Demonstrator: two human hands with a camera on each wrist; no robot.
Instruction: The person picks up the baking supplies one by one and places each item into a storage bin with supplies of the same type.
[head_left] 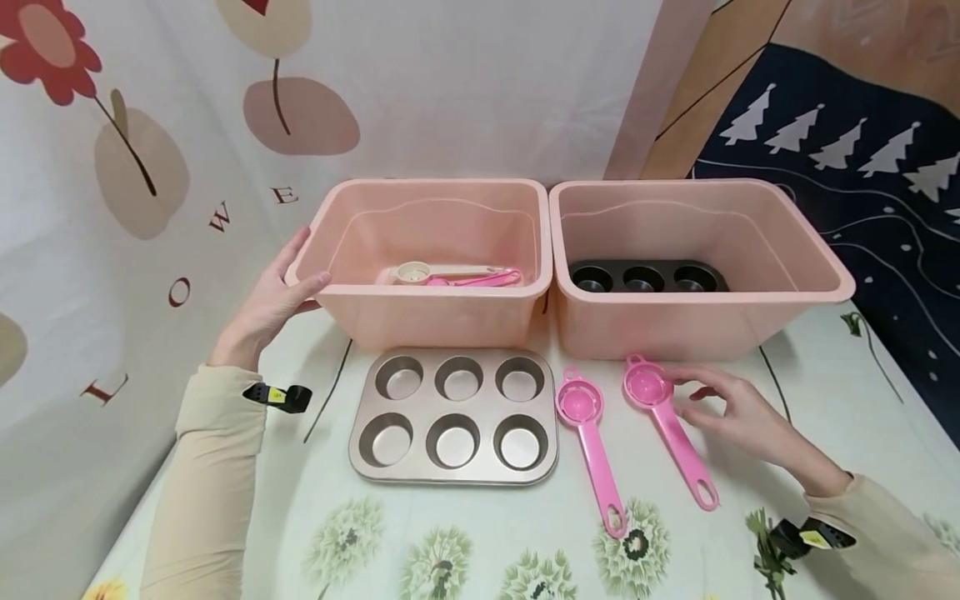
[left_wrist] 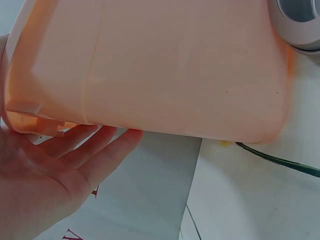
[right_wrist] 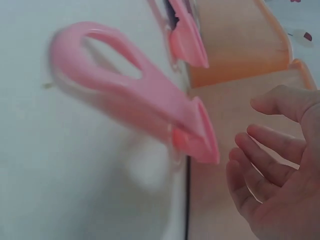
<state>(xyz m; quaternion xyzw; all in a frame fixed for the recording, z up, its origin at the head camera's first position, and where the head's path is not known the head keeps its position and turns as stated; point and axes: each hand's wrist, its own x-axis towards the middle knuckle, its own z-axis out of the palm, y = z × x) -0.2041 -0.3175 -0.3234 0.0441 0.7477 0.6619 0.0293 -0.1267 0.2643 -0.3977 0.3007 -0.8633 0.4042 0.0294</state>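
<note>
My left hand (head_left: 266,304) holds the near left corner of the left pink bin (head_left: 435,317). In the left wrist view, the fingers (left_wrist: 107,157) lie against the bin's outer side under the rim. Beside the right pink egg separator (head_left: 678,437), my right hand (head_left: 738,417) hovers with fingers loosely bent, nothing in them. The right wrist view shows this hand (right_wrist: 275,165) apart from the separator's pink cup and handle (right_wrist: 150,95). A second pink egg separator (head_left: 597,458) lies to its left. Further left is a silvery six-cup muffin tin (head_left: 453,406).
Inside the left bin are a cream egg separator (head_left: 413,272) and pink long-handled utensils (head_left: 483,279). The right pink bin (head_left: 675,325) contains a dark muffin tin (head_left: 643,277). Both bins stand side by side behind the tin. A printed cloth (head_left: 465,83) hangs behind them.
</note>
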